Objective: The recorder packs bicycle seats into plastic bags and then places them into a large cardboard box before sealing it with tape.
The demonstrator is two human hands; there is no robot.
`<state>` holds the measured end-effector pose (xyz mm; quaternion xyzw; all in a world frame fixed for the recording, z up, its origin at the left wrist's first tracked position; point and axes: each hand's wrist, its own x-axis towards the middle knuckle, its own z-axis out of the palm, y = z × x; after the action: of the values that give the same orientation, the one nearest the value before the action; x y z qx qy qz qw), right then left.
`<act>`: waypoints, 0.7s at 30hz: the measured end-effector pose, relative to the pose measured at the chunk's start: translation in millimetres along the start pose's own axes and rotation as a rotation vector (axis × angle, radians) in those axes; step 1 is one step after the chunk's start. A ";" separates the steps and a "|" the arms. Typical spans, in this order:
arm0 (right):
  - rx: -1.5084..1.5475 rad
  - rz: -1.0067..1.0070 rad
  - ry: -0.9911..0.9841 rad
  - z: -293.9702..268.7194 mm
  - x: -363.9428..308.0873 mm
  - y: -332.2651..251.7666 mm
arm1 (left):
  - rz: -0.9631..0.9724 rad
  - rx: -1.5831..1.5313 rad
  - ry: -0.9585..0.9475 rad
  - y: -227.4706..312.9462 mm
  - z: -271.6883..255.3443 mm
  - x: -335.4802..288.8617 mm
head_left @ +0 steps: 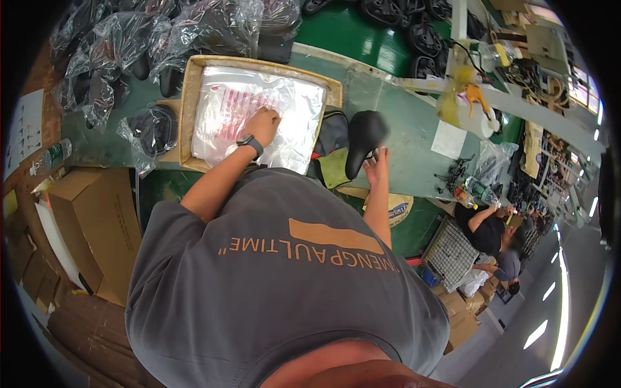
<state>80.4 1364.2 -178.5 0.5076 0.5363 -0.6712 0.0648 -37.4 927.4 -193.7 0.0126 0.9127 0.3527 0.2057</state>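
In a shallow cardboard box [185, 113] lies a stack of clear plastic bags [297, 107] with red print. My left hand [263, 126], a dark watch on its wrist, is over the stack with its fingers curled together at the top plastic bag. A black bicycle saddle [363, 139] is right of the box, its narrow nose toward me. My right hand [376, 167] is at the saddle's right side near the nose, fingers bent against its underside. The saddle partly hides the fingertips.
Plastic-wrapped saddles [123, 48] crowd the back left, and one wrapped saddle [155, 129] sits left of the box. Bare black saddles [424, 35] lie at the back. A white paper sheet [448, 139] is on the right. A tall carton [97, 226] stands left; a co-worker [485, 226] is far right.
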 end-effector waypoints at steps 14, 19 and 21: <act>-0.173 -0.042 0.696 20.0 -37.2 60.0 | -0.247 -1.336 0.114 27.6 -78.7 -96.1; -0.954 0.006 0.544 -6.1 -46.0 67.5 | -0.148 -0.778 0.311 21.4 -85.0 -111.1; -0.979 -0.120 0.473 -24.5 -46.9 62.9 | -0.169 -0.578 0.316 7.4 -93.0 -113.5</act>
<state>157.5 1335.8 -182.2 0.5238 0.8140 -0.2131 0.1324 29.8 854.5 -85.3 -0.1765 0.7935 0.5760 0.0854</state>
